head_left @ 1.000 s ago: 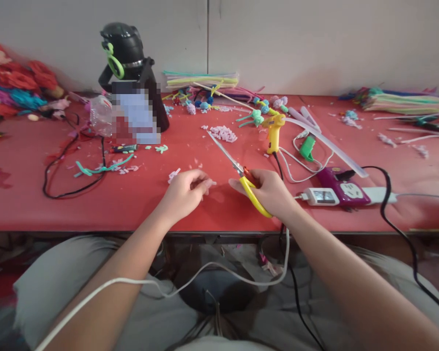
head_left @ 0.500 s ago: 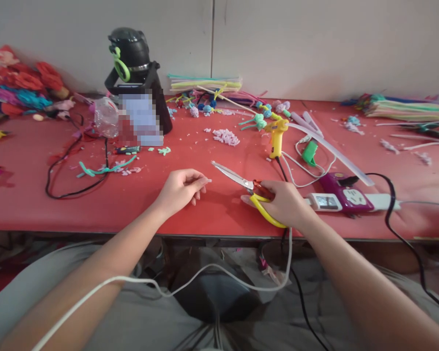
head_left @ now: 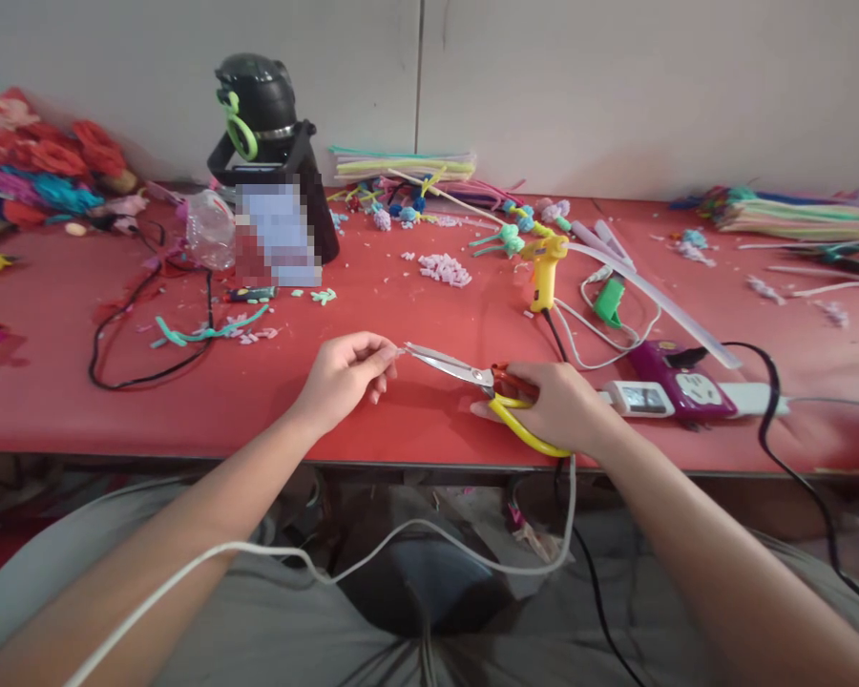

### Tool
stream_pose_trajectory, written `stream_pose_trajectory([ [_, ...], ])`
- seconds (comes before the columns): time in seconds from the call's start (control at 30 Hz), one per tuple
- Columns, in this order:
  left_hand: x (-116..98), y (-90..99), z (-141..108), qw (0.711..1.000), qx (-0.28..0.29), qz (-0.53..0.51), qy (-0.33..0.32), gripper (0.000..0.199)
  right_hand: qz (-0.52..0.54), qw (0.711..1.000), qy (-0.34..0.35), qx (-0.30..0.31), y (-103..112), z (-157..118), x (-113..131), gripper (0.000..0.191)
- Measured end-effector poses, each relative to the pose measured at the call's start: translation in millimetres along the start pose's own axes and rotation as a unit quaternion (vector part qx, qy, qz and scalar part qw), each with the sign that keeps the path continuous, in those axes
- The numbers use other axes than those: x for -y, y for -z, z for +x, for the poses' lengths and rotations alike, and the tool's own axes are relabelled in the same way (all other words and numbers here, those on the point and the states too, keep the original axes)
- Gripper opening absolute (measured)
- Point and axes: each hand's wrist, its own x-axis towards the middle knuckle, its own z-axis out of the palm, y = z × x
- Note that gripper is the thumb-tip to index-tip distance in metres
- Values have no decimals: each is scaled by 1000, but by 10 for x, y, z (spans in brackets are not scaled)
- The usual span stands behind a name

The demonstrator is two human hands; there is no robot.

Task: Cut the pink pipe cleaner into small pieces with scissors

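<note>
My left hand (head_left: 350, 377) pinches a small pale piece (head_left: 400, 351) between thumb and fingertips, just over the red table (head_left: 415, 420). The scissors (head_left: 450, 366), with yellow and orange handles, are held in my right hand (head_left: 562, 405). Their blades point left and are slightly parted, with the tips at the pale piece by my left fingertips. Whether the blades touch it is too small to tell. Beyond my hands lies a pile of short lilac pieces (head_left: 445, 269).
A yellow glue gun (head_left: 544, 272) stands behind my right hand. Further right are a green clip-like object (head_left: 608, 301) and a purple power strip (head_left: 694, 389) with cables. A black bottle (head_left: 319, 210) stands back left. Pipe-cleaner bundles (head_left: 794, 215) lie along the wall. A white cable (head_left: 415, 525) crosses my lap.
The scissors' tips have moved left and down to the pale piece, and their blades have parted slightly. My left hand has shifted a little left.
</note>
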Motion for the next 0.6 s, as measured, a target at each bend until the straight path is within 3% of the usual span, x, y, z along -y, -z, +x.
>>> stream_pose_trajectory([
  [0.6, 46, -10, 1, 999, -13, 4, -30, 21, -39, 999, -26, 19, 17, 41, 50, 68],
])
